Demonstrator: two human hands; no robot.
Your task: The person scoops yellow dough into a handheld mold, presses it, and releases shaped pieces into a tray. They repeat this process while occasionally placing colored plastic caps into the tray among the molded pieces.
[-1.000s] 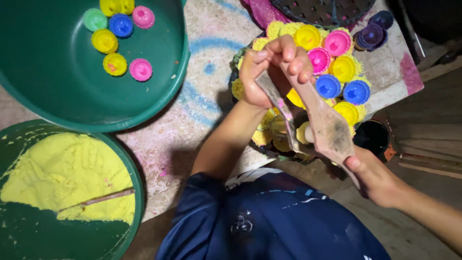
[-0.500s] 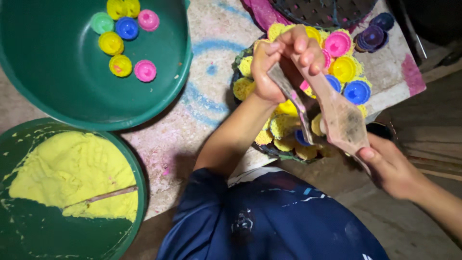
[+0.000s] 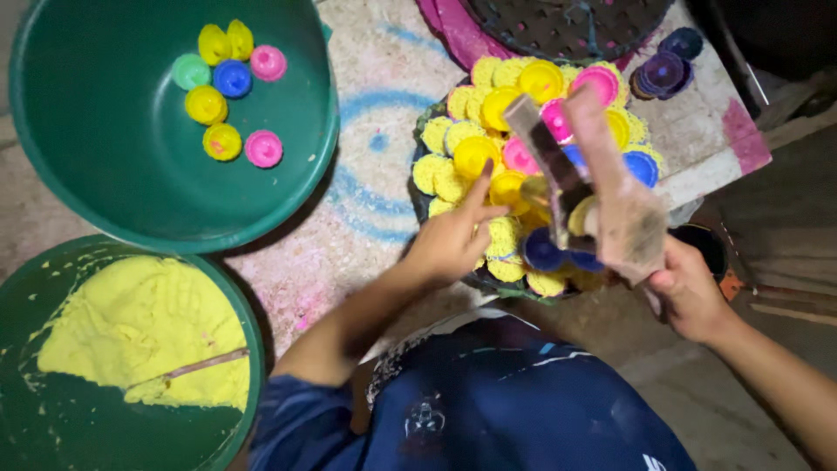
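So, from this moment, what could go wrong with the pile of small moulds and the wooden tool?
1. The right hand holds the hinged wooden press tilted just over the heap of small yellow, pink and blue moulded pieces; a swing could crush or scatter them.
2. The left hand rests on that heap, close to the press; fingers might get pinched.
3. The heap sits near the table edge, so pieces could possibly roll off.
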